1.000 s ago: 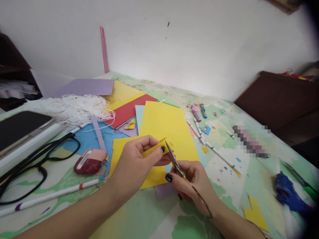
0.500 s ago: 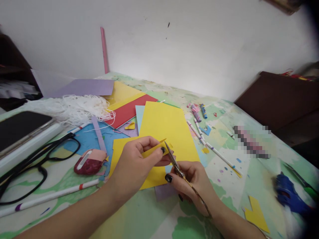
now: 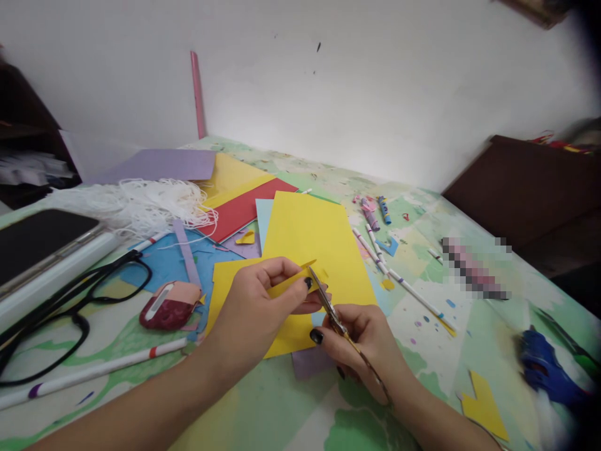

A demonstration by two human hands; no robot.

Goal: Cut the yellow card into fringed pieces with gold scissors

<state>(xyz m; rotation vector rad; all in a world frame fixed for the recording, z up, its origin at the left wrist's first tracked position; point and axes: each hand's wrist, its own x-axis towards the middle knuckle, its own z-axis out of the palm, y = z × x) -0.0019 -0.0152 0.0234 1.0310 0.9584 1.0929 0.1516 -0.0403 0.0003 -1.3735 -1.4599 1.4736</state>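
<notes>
My left hand [image 3: 263, 307] pinches a small folded piece of yellow paper [image 3: 287, 285] between thumb and fingers. Gold-coloured scissors [image 3: 334, 318] are gripped in my right hand [image 3: 364, 341], with their blades at the paper's right end, close to my left thumb. Both hands are over yellow sheets [image 3: 310, 228] lying on the table. A purple sheet [image 3: 310, 363] sticks out below the yellow ones.
Glasses [image 3: 79, 313], a phone [image 3: 44, 241], an earbud case [image 3: 171, 305] and white string [image 3: 141, 203] lie left. Striped paper sticks [image 3: 417, 297], a yellow scrap [image 3: 483, 404] and a blue glue gun [image 3: 547, 366] lie right. Red card [image 3: 248, 210] is behind.
The scissor handles have closed slightly and the blades have come closer together at the yellow paper. My left hand has barely moved.
</notes>
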